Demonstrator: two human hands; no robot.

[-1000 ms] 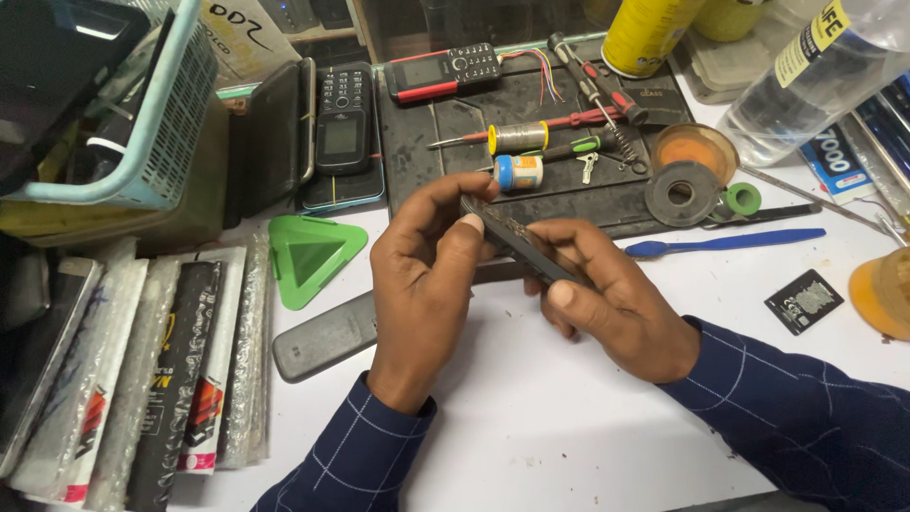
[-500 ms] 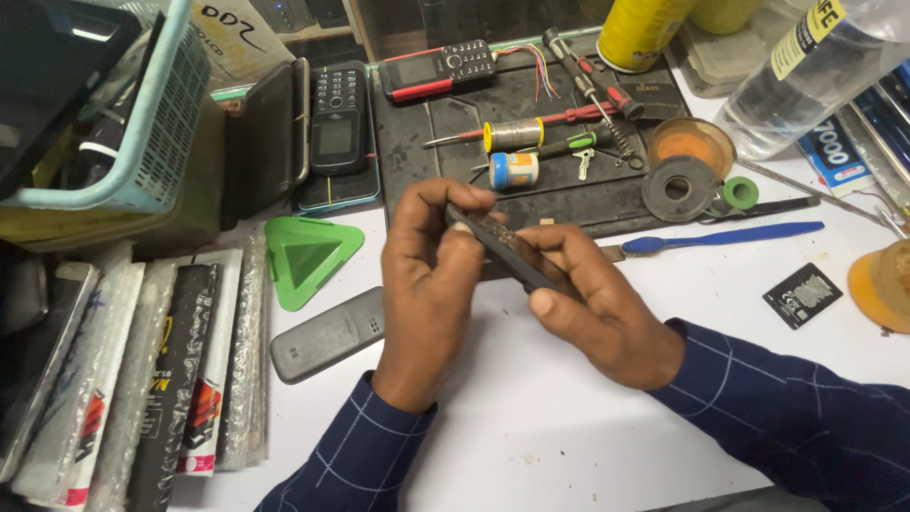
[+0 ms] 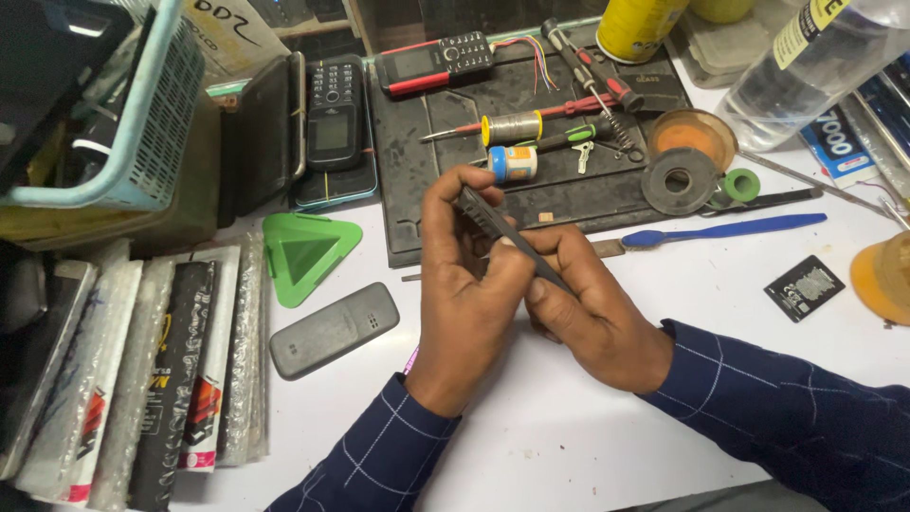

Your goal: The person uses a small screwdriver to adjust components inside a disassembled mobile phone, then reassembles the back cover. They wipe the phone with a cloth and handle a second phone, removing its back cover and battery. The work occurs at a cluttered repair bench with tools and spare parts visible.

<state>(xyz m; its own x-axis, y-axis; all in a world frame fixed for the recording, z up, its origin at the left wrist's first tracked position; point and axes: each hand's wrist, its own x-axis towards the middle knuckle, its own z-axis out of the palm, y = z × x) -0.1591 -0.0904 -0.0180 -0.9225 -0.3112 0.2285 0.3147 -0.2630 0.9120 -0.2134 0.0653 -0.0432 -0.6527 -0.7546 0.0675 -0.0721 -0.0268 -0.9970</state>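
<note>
Both my hands hold a slim black phone body point(image 3: 493, 226) edge-on above the white table point(image 3: 569, 446). My left hand point(image 3: 464, 294) wraps its upper end, thumb and fingers pinching the far tip. My right hand point(image 3: 592, 308) grips the lower end from the right, fingers curled beneath it. A grey phone back cover point(image 3: 334, 329) lies on the table just left of my left wrist. A green triangular stand point(image 3: 308, 251) sits beyond it.
A black work mat point(image 3: 445, 123) behind my hands carries screwdrivers, a solder spool point(image 3: 512, 126), a small tin and a tape roll point(image 3: 681, 180). A blue toothbrush point(image 3: 725, 228), a chip point(image 3: 804, 287), a bottle point(image 3: 806, 66), phones, a basket point(image 3: 152, 142) and packaged items point(image 3: 142, 379) surround them.
My hands with the phone body have drawn slightly closer together and shifted a little; the view moved marginally. Nothing was picked up or let go.
</note>
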